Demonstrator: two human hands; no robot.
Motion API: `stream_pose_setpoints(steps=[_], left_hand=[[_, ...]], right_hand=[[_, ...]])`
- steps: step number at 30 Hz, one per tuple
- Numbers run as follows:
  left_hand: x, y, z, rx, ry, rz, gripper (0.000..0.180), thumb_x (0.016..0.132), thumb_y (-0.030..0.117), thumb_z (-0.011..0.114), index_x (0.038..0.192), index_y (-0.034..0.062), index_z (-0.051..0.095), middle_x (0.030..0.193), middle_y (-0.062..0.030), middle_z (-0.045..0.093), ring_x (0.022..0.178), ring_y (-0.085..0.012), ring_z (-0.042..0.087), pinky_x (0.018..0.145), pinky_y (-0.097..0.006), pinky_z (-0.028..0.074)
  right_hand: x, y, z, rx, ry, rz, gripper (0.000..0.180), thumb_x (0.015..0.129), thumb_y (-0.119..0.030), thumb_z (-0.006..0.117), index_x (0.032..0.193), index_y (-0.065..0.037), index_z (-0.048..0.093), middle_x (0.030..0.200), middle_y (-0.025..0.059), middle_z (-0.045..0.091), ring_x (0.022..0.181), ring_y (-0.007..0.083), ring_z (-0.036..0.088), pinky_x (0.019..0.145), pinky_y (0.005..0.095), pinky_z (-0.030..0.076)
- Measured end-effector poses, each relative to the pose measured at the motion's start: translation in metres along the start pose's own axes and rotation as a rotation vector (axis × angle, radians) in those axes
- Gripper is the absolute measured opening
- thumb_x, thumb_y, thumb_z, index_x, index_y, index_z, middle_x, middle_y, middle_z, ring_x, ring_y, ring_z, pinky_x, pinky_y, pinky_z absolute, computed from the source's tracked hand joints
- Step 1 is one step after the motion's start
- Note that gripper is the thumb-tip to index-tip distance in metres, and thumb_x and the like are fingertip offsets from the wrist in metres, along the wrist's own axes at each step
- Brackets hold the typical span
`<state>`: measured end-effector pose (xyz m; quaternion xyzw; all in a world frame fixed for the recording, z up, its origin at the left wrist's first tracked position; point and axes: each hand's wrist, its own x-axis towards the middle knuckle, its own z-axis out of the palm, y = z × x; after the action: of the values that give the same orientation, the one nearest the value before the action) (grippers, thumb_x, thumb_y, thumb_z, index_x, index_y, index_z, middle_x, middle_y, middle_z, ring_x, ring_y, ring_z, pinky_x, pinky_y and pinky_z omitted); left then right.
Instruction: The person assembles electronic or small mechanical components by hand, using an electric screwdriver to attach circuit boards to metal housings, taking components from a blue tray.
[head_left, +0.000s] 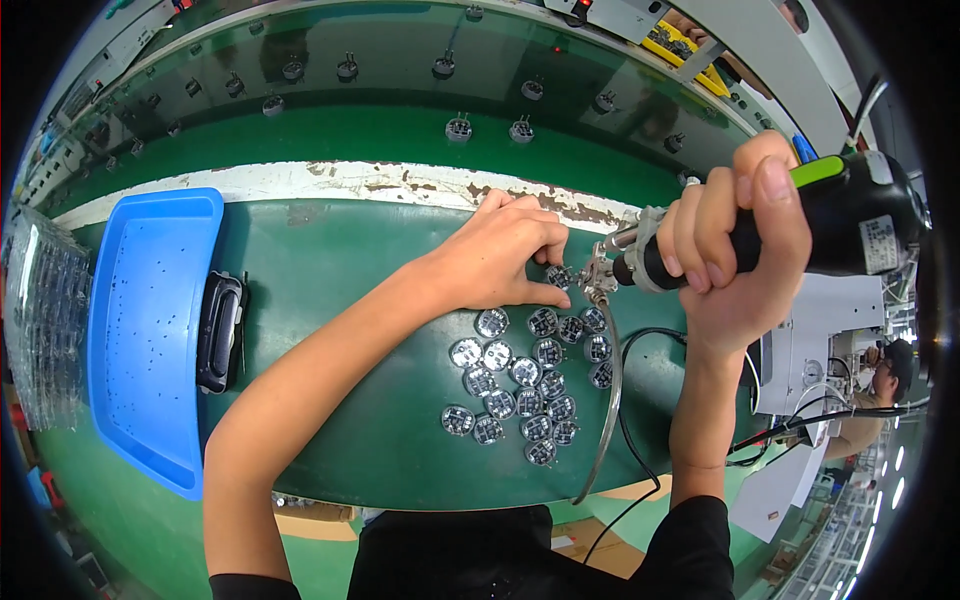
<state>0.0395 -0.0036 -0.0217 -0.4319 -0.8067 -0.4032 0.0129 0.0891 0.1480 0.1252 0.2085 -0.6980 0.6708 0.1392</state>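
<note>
My right hand (735,235) is wrapped round a black electric screwdriver (835,215) with a green lever, its tip pointing left. A metal fitting (598,275) with a clear hose sits at the tool's front. Between thumb and fingers of my left hand (505,250) is a small round metal part (558,277), right at the screwdriver's tip; the bit's contact with it is too small to make out. Just below, on the green work surface, lies a loose group of several similar round parts (525,372), silvery with dark components on top.
To the left stands a blue tray (207,250) with small dark specks, beside a black case (222,333) and stacked clear plastic trays (45,320). Beyond a worn white ledge (330,180), more round parts ride a green belt (380,130). A black cable (630,430) crosses at right.
</note>
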Motion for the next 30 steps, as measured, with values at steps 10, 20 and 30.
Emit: stream_pose_setpoints(steps=[10,20,30], left_hand=[[-0.005,0.006,-0.015,0.023,-0.131,-0.017,0.039,0.071,0.036,0.086,0.093,0.0105,0.065,0.084,-0.0026,0.059,0.100,-0.0208,0.054,0.095,-0.037,0.031],[0.024,-0.063,-0.057,0.381,0.473,-0.566,0.039,0.073,0.029,0.081,0.101,0.0050,0.068,0.085,-0.0086,0.060,0.086,-0.0262,0.059,0.078,-0.038,0.049],[0.019,-0.015,-0.018,0.151,0.090,-0.078,0.026,0.076,0.022,0.074,0.100,0.0122,0.072,0.097,-0.0055,0.065,0.098,-0.0232,0.057,0.091,-0.039,0.041]], right_hand=[[-0.011,-0.039,-0.035,0.344,-0.241,-0.211,0.022,0.103,-0.028,0.034,0.095,-0.008,0.040,0.050,-0.0020,0.037,0.037,0.0093,0.034,0.042,0.0250,0.037],[-0.007,-0.045,-0.030,0.104,0.014,-0.117,0.024,0.103,-0.027,0.035,0.091,-0.007,0.039,0.047,-0.0024,0.031,0.035,0.0082,0.029,0.039,0.0249,0.034],[0.000,-0.040,-0.048,0.097,-0.050,-0.201,0.024,0.103,-0.027,0.034,0.091,-0.007,0.040,0.046,-0.0028,0.031,0.035,0.0077,0.028,0.038,0.0242,0.032]])
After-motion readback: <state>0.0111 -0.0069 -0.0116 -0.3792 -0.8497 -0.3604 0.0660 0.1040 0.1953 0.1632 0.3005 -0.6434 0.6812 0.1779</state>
